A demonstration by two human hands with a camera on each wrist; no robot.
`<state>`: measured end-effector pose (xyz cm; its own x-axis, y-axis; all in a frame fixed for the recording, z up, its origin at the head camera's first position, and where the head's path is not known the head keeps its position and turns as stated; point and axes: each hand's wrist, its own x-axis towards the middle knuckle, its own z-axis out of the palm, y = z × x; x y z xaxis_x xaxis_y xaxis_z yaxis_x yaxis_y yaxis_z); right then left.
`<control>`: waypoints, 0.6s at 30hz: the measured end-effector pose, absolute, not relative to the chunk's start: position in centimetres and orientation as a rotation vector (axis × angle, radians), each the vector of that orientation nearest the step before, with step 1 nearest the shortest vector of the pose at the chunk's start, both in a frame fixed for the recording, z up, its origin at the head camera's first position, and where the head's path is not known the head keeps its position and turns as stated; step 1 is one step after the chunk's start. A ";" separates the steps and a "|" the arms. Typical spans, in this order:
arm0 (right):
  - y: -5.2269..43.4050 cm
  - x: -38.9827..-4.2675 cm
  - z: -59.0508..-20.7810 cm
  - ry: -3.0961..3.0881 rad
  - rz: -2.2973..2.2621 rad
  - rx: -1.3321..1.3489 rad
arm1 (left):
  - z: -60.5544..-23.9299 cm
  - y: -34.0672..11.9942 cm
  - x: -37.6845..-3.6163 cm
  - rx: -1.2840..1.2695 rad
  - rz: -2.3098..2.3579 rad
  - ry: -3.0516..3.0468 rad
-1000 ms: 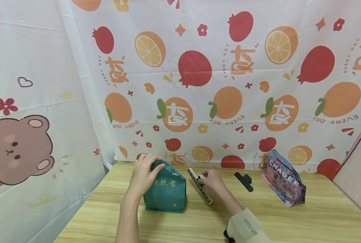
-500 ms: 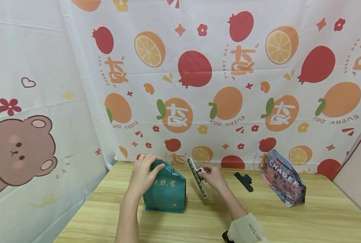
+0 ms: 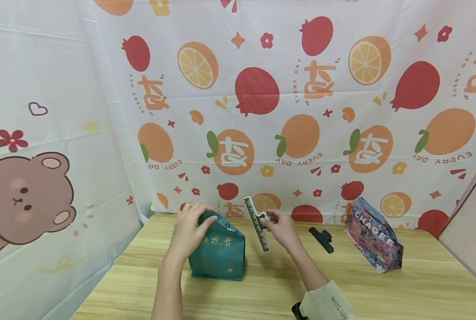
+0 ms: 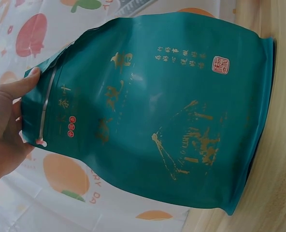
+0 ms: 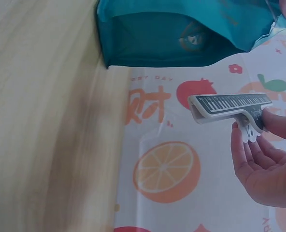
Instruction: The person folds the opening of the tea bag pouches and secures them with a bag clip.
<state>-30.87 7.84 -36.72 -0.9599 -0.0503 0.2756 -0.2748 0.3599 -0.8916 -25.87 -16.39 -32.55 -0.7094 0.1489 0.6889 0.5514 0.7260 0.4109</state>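
Note:
A teal tea bag (image 3: 218, 258) with gold lettering stands upright on the table. At its top edge, my left hand (image 3: 190, 229) pinches the bag between thumb and fingers, as the left wrist view shows with the left hand (image 4: 7, 116) at the bag's narrow end. To the right of the bag, my right hand (image 3: 279, 229) holds a white bag clip (image 3: 257, 224) with a piano-key pattern, raised off the table. In the right wrist view the thumb and fingers pinch the handles of the clip (image 5: 230, 104); its jaws look closed and apart from the bag.
A black bag clip (image 3: 322, 239) lies on the table (image 3: 262, 298) to the right of my right hand. Farther right stands a colourful bag marked CHAGEE (image 3: 375, 235), leaning. A fruit-print curtain (image 3: 286, 178) hangs behind the table.
My right hand has lifted the piano-key clip from the table, raising it up and slightly left. The left hand and the teal bag have stayed in place.

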 end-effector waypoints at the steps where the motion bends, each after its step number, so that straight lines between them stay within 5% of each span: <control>1: 7.8 -30.8 -36.6 -2.405 1.667 0.292 | -32.5 -16.4 -25.9 -0.527 -0.814 -2.285; 18: 7.0 -29.9 -35.1 -2.277 1.780 0.324 | -32.4 -16.5 -26.3 -0.531 -0.827 -2.297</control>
